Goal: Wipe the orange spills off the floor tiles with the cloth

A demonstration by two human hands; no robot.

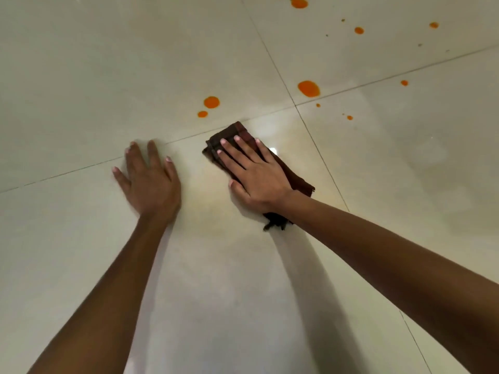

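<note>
The right hand (256,175) lies flat, fingers spread, pressing the dark cloth (293,175) on the floor tiles (81,76); the palm hides much of it. The left hand (151,182), open and somewhat blurred, seems to rest on the floor. Orange spills (308,88) lie from 12 to 2 o'clock.

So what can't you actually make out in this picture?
Head view only:
- Floor under the dark brown cloth: hidden by the cloth and the right hand.
- Left hand fingertips: blurred.
- Topmost orange spill: at the top edge, so more beyond it would be unseen.
- Tiny dark specks: too small to identify.
</note>
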